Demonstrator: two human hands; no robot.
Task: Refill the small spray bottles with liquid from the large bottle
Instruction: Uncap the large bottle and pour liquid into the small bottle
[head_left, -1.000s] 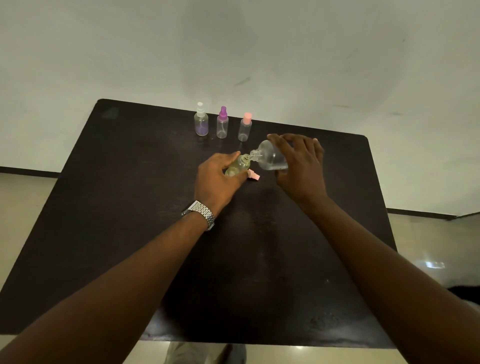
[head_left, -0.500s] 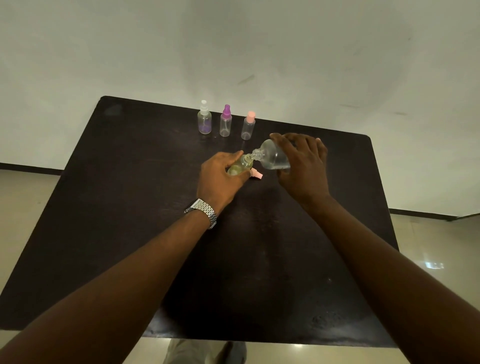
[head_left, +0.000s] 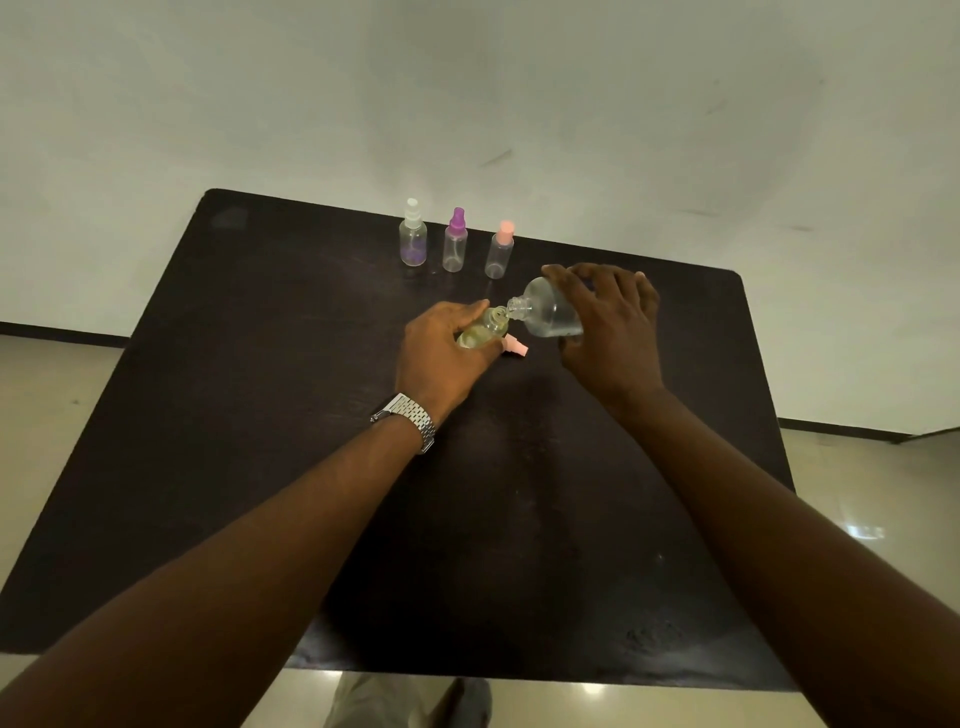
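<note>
**Inspector A:** We record the left hand (head_left: 447, 358) gripping the uncapped small bottle (head_left: 483, 332), tilted, near mid-table (head_left: 234, 415). The right hand (head_left: 608, 332) grips the big bottle (head_left: 550, 314), tipped, mouth at the small one's neck.

**Inspector B:** Hazards?

**A:** Chiefly spillage, we judge. Both necks are narrow, so a slight wrist drift would send liquid onto the table.

**B:** Overfilling?

**A:** Possible. Yellowish liquid shows in the small bottle, and fingers hide part of its level.

**B:** Anything else?

**A:** The cap (head_left: 516, 347) lies just beside the left hand, where a knock could roll it. The capped row (head_left: 455, 244) stands behind, apart from both hands.
</note>
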